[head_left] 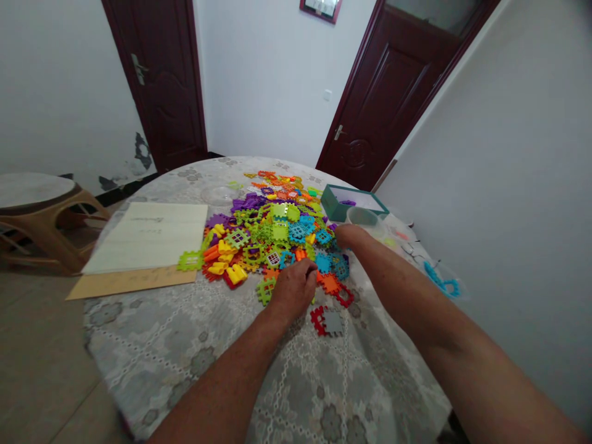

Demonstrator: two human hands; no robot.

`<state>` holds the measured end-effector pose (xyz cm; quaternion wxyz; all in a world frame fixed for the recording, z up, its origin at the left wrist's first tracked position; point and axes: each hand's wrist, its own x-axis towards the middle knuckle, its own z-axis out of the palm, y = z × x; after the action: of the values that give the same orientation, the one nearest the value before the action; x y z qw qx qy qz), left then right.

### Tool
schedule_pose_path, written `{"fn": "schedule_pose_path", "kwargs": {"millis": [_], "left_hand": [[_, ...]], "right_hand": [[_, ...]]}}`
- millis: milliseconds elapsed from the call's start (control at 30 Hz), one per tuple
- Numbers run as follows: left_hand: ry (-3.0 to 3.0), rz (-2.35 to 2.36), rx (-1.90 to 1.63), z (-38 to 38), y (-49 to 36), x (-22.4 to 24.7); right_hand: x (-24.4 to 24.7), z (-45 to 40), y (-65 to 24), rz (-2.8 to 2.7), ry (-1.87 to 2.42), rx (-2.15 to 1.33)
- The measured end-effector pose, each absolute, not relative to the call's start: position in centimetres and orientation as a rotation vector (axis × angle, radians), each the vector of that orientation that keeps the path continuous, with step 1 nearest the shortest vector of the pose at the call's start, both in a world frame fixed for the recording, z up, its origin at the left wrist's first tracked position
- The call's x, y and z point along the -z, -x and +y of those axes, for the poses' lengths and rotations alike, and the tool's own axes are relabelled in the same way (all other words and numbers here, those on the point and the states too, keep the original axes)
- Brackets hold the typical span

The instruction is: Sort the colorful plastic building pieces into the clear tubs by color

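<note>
For easy reach, it seems, the left hand [294, 287] curls at the near edge of the block pile [280, 230], right hand [348, 235] rightward, grips I cannot tell

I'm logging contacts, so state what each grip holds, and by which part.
Cannot be told: the left grip is curled at the near edge of the colourful pile, the right grip at its right side; any hold is hidden.

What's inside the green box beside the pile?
Inside the green box, a purple piece shows against the pale interior. The near wall covers the part of the box's floor closest to the camera, so I can't tell what lies there.
</note>
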<state>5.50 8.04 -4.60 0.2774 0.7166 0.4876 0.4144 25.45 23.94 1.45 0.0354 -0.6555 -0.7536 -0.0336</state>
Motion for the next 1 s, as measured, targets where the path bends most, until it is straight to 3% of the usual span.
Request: {"fn": "schedule_pose_path", "kwargs": {"millis": [233,467,800,1000], "left_hand": [[-1.890,1.321,-1.116,8.3,-5.3,4.5],[-1.921,1.342,-1.055,8.6,-5.1,4.1],[-1.952,1.394,-0.971,8.7,-5.1,3.8],[-1.961,1.445,-0.913,8.9,-5.0,3.7]], "right_hand": [[-6.1,18.5,-24.1,-2.596,1.937,0.087],[-7.3,8.5,-28.8,-2.300,1.687,0.131],[-6.7,6.6,-47.2,-1.701,2.262,0.344],[-3.4,6.8,-51.2,-1.581,2.419,0.356]]}}
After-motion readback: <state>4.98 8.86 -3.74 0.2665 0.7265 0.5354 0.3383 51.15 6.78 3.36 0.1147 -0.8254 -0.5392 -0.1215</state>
